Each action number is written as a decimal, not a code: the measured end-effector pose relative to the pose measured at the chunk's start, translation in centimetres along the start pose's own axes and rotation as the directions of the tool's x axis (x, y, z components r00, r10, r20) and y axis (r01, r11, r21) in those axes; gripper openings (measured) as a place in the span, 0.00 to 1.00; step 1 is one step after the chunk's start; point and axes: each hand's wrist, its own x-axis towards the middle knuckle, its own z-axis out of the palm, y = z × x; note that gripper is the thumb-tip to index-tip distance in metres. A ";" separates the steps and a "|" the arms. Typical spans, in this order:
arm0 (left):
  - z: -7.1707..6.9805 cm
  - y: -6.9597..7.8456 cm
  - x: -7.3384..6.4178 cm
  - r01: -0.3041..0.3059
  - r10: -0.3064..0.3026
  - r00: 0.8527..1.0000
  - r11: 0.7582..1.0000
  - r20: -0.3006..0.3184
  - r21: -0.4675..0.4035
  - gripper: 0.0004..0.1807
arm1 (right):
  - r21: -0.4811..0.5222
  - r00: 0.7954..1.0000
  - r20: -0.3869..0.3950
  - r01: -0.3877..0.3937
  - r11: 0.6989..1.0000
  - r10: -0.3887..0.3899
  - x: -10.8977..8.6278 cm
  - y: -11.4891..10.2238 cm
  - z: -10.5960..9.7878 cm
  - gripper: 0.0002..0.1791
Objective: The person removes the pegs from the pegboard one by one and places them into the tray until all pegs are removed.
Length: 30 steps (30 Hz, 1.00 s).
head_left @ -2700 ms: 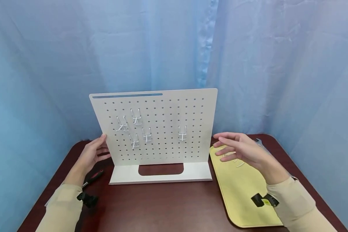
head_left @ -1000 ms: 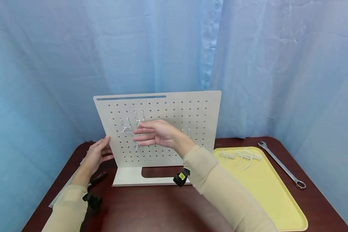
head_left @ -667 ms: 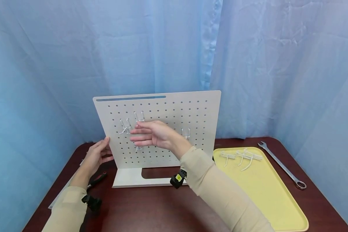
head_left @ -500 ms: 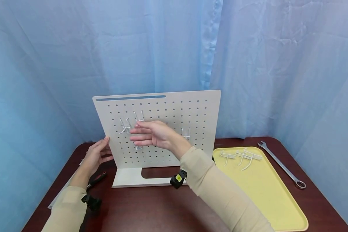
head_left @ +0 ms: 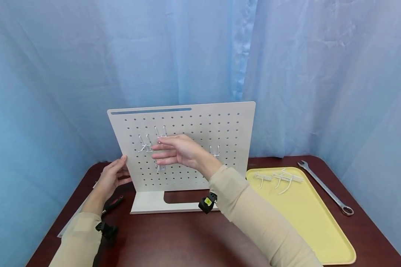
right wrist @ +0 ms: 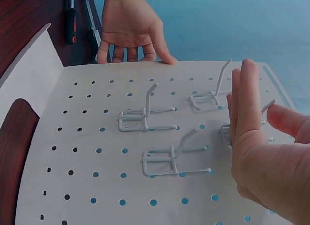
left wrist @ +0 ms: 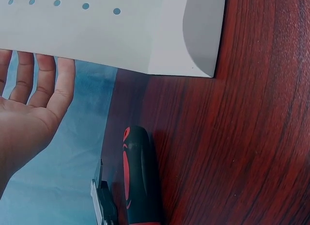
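A white pegboard stands upright on its base, with several white wire hooks in its holes. My left hand holds its left edge, thumb at the front and fingers behind the board, as the right wrist view shows. In front of the hooks is my right hand, its fingers straight and together, pointing left. The right thumb tip is beside the prong of the upper hook, which the hand partly covers; whether they touch I cannot tell. Nothing is gripped in the right hand.
To the right lies a yellow tray with a few loose white hooks at its far end. Beside it is a combination wrench. A black and red tool handle and a long pale strip lie near my left forearm.
My right hand has moved left from above the tray to the hooks on the pegboard, and stays there over the last second. My left hand keeps its place on the board's edge.
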 end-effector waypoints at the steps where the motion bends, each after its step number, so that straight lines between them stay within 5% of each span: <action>1: 0.1 -0.1 0.1 0.004 -0.004 1.000 1.000 -0.003 0.002 0.23 | 0.001 1.000 -0.004 0.001 1.000 -0.001 0.0 0.0 -0.1 0.25; 30: 0.3 -0.1 0.5 0.015 -0.015 1.000 1.000 0.002 0.009 0.25 | 0.157 0.995 -0.103 0.013 0.987 0.003 -0.1 -0.3 0.0 0.20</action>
